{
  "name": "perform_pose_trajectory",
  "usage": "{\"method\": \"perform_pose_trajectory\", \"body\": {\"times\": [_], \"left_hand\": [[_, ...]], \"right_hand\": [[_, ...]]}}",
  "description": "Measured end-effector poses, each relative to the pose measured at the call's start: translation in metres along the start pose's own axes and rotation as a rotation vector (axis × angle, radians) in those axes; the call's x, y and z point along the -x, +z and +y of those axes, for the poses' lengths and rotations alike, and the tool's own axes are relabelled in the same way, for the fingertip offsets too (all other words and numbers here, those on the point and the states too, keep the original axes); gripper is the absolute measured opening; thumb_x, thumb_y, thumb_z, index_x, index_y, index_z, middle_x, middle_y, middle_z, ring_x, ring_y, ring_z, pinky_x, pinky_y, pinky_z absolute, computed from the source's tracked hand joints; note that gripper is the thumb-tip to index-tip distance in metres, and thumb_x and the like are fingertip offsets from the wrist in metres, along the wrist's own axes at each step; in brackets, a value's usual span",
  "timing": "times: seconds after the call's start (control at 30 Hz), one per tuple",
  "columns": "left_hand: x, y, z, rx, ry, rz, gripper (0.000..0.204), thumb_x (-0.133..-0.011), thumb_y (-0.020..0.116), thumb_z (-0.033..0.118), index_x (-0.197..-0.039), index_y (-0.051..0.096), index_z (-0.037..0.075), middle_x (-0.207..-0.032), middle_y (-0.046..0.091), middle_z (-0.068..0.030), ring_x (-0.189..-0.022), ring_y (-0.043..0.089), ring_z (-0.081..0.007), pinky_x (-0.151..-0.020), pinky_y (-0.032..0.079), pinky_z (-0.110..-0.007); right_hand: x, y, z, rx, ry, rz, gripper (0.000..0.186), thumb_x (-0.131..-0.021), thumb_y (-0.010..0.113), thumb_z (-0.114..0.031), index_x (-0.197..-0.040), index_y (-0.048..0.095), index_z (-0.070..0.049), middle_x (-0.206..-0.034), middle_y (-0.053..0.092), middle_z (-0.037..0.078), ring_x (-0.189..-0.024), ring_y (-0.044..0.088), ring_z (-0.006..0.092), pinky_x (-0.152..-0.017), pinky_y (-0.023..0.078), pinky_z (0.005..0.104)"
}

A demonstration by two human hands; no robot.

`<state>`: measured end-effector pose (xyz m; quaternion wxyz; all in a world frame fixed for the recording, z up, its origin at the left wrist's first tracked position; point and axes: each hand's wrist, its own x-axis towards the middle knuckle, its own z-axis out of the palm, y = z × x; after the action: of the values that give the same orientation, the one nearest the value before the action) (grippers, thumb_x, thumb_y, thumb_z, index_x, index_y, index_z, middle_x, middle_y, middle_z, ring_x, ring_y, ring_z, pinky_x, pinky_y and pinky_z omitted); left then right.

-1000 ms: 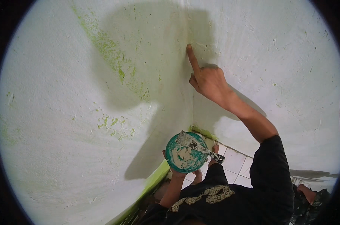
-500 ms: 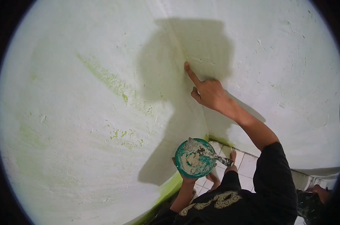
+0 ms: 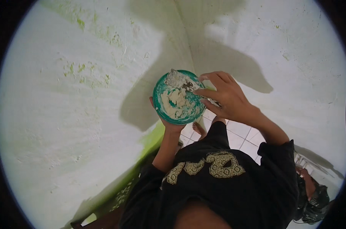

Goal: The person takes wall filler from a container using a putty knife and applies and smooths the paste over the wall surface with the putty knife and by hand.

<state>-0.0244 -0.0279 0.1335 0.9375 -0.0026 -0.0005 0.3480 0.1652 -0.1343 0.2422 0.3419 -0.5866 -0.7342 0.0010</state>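
Observation:
A round green bowl (image 3: 156, 100), smeared inside with off-white putty (image 3: 176, 102), rests on my left hand (image 3: 172, 126), which grips it from beneath; most of those fingers are hidden under it. Lying across the bowl's top is a putty knife (image 3: 176, 79), its blade caked with putty. The handle runs toward the right rim, largely covered by my right hand (image 3: 230, 97). That hand hovers at the rim with its fingers spread over the handle, and whether a fingertip touches it I cannot tell.
Two pale walls meet in a corner (image 3: 190, 49) ahead. Green patches (image 3: 81, 68) and rough spots mark the left wall. White floor tiles (image 3: 237, 131) and a bare foot (image 3: 199, 129) show below. At lower right, part of a person in dark patterned clothing (image 3: 318, 200) is visible.
My right hand has left the wall corner, where one finger pointed at it, and has come down to the bowl's right side. The view has tilted downward, so the bowl appears higher.

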Motion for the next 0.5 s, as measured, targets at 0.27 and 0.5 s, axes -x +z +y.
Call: {"method": "perform_pose_trajectory", "body": {"times": [0.27, 0.5], "left_hand": [[0.002, 0.008, -0.009, 0.034, 0.002, 0.082, 0.081, -0.085, 0.038, 0.075, -0.139, 0.045, 0.016, -0.141, 0.047, -0.012, -0.125, 0.046, -0.0341, -0.103, 0.038, -0.056], [-0.001, 0.018, -0.019, 0.055, 0.013, 0.033, 0.081, -0.084, 0.037, 0.076, -0.138, 0.046, 0.016, -0.14, 0.048, -0.0116, -0.123, 0.047, -0.0322, -0.101, 0.04, -0.053]], "right_hand": [[0.004, 0.02, -0.017, 0.167, 0.021, 0.051, 0.023, -0.069, 0.077, -0.019, -0.092, 0.074, -0.014, -0.114, 0.057, 0.008, -0.109, 0.049, 0.0275, -0.101, 0.029, 0.0506], [0.002, 0.033, -0.016, 0.199, 0.032, 0.035, 0.031, -0.067, 0.079, -0.029, -0.095, 0.075, -0.016, -0.103, 0.056, 0.007, -0.103, 0.05, 0.0272, -0.098, 0.029, 0.051]]}}
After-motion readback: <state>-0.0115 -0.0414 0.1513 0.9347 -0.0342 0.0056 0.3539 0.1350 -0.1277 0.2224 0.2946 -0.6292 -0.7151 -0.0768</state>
